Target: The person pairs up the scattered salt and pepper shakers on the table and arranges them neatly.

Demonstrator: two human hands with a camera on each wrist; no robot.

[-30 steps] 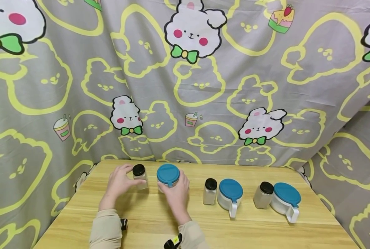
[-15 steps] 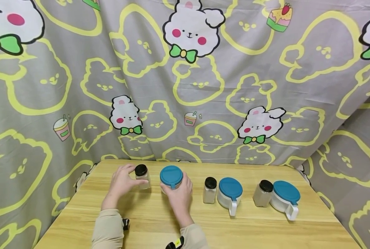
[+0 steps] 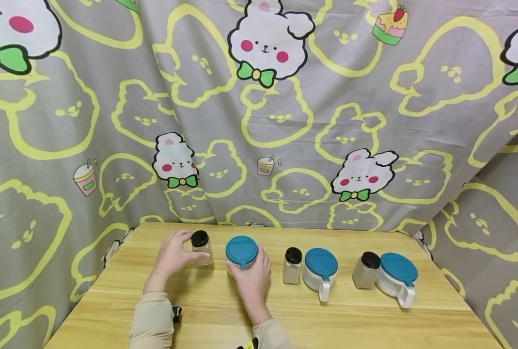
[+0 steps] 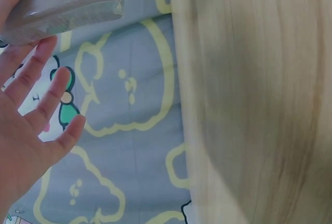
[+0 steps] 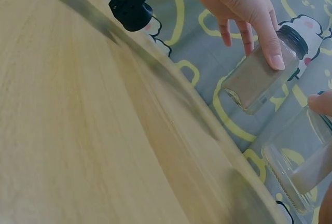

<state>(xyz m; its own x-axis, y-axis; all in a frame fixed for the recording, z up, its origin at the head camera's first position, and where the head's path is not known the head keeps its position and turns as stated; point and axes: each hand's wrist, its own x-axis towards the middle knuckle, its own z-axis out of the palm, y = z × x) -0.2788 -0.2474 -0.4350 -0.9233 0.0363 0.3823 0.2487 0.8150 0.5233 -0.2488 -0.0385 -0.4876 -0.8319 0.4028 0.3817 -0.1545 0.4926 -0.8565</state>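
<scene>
My left hand [image 3: 170,259] grips a small square spice jar [image 3: 204,260] with a black screw lid, thumb at the near side and fingers behind. Greyish-brown powder shows through its glass in the right wrist view. The left wrist view shows the jar's base [image 4: 72,19] against the curtain, raised off the table, with the other fingers spread beneath. To its right, my right hand [image 3: 253,278] holds a round seasoning jar [image 3: 241,250] by its sides under a flat blue lid. Its clear glass bottom [image 5: 290,182] also hangs in front of the curtain; the palm hides its near side.
On the wooden table [image 3: 328,325] stand two similar pairs: a black-lidded jar [image 3: 291,274] beside a blue-lidded pot [image 3: 321,264] with a white handle, and farther right another black-lidded jar [image 3: 365,276] and blue-lidded pot [image 3: 398,269]. A patterned grey curtain [image 3: 224,116] hangs behind.
Both hands have shifted slightly to the right with their jars, the blue-lidded one also coming a little nearer. Each grip stays the same, and the two pairs on the right stand where they were.
</scene>
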